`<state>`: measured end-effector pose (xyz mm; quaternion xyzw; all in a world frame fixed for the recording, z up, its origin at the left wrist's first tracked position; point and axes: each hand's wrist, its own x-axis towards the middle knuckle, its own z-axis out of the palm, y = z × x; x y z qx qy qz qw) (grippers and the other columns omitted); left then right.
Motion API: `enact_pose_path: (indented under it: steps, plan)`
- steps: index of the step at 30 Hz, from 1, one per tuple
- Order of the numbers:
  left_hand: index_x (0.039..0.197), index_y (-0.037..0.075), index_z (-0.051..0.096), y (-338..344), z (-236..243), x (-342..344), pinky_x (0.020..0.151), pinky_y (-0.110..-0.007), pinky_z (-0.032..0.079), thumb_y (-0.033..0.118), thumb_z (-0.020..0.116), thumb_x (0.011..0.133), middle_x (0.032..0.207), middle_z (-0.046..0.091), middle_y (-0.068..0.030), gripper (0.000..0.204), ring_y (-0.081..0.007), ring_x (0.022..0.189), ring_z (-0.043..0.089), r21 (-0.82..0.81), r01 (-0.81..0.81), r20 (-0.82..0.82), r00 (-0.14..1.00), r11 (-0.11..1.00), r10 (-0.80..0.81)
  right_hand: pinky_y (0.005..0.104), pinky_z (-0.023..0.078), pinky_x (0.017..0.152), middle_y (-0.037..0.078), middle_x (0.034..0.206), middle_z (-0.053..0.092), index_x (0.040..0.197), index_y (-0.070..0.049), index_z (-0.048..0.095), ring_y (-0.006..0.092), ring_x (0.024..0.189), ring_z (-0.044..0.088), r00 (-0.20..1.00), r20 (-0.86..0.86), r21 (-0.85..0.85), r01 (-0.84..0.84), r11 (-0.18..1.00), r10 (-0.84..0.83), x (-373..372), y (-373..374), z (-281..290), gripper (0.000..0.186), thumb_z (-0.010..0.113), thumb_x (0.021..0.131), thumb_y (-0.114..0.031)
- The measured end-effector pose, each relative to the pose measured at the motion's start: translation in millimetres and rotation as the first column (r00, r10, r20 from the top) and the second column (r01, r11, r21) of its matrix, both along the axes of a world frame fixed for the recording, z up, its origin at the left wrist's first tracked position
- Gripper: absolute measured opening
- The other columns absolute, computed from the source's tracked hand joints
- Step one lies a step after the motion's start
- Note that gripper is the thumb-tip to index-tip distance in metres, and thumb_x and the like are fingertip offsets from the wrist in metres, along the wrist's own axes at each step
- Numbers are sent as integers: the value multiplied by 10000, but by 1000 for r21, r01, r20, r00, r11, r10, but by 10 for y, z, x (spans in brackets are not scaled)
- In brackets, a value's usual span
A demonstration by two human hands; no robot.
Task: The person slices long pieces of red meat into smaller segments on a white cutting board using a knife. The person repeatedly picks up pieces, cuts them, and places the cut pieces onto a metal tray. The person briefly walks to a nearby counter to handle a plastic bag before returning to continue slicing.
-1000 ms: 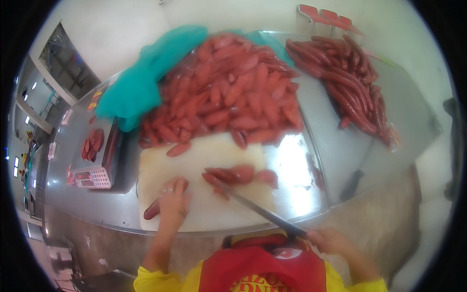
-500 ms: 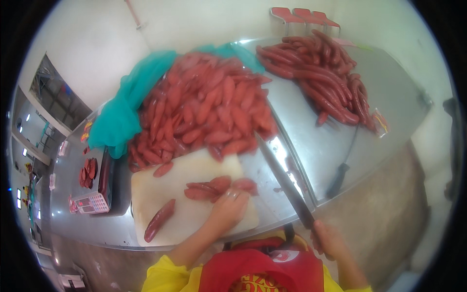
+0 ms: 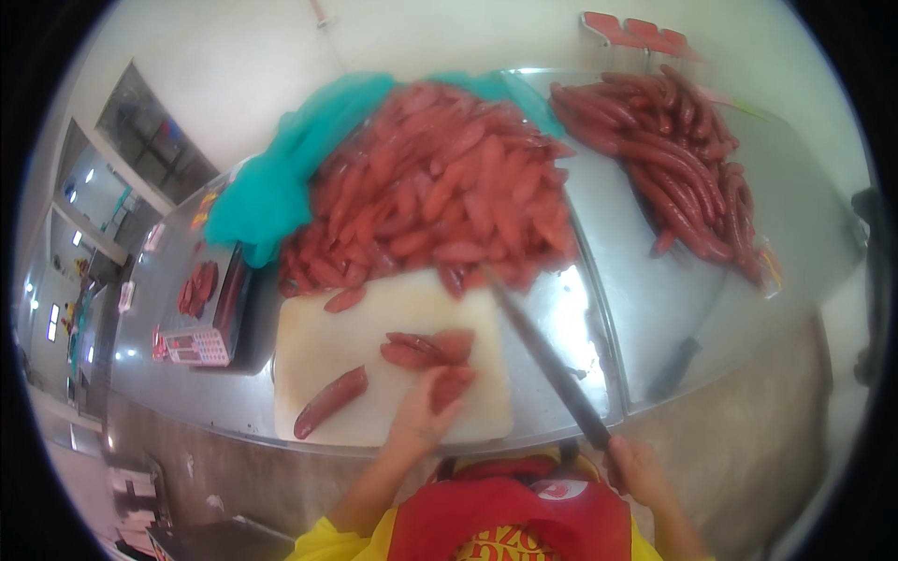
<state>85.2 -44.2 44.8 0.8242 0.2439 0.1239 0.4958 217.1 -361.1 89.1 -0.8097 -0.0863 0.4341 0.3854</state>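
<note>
right hand point(image 3: 639, 465): nearest, off the near right corner of the cutting board point(image 3: 323, 346), fist closed on the knife point(image 3: 547, 360) handle
knife: long dark blade runs from the handle up-left along the board's right edge, tip at the board's far right corner, by the pile
left hand point(image 3: 426, 416): on the board's near right part, fingers curled around a red sausage piece point(image 3: 451, 385)
cut sausages point(image 3: 426, 348): a few lying together mid-board, just beyond the left hand
single sausage point(image 3: 329, 401): whole, lies diagonal at the board's near left
cutting board: white, on the steel counter point(image 3: 645, 309)
sausage pile point(image 3: 440, 196): big red heap touching the board's far edge
teal cloth point(image 3: 281, 178): beyond the board, left of and behind the pile
scale point(image 3: 201, 341): left of the board
dark long sausages point(image 3: 673, 159): far right of the board, well apart
</note>
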Motion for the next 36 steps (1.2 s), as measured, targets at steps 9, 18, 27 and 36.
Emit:
enact_pose_path:
  steps: [9, 18, 27, 36]
  plan:
    - [1065, 9, 551, 81, -256, -537, 807, -383, 490, 87, 756, 740, 973, 573, -159, 392, -300, 914, 586, 470, -261, 64, 963, 843, 262, 490, 512, 687, 259, 754, 649, 964, -35, 676, 456, 749, 635, 814, 174, -304, -491, 816, 554, 13, 334, 263, 556, 457, 962, -546]
    - [919, 9, 600, 108, -277, -509, 716, -377, 497, 37, 716, 748, 845, 598, -126, 208, -271, 792, 606, 442, -228, 106, 974, 867, 202, 513, 506, 752, 277, 779, 651, 952, 5, 661, 472, 797, 633, 716, 236, -285, -596, 751, 657, -94, 860, 30, 630, 350, 994, -540]
    - [1011, 29, 609, 233, -313, -507, 767, -411, 493, 90, 669, 816, 935, 647, -148, 212, -323, 860, 604, 252, -393, 83, 919, 884, 385, 429, 503, 735, 228, 754, 657, 967, 28, 670, 383, 775, 653, 832, 47, -204, -533, 821, 552, 86, 595, -37, 657, 356, 992, -548]
    - [1195, 22, 495, -143, -461, 281, 935, -477, 363, 493, 734, 776, 1142, 537, -187, 674, -381, 1075, 474, 641, -362, 112, 917, 677, 384, 322, 450, 519, 98, 604, 579, 835, 21, 626, 176, 533, 579, 999, -41, -34, 1, 999, -2, 15, 268, 24, 638, 383, 990, -548]
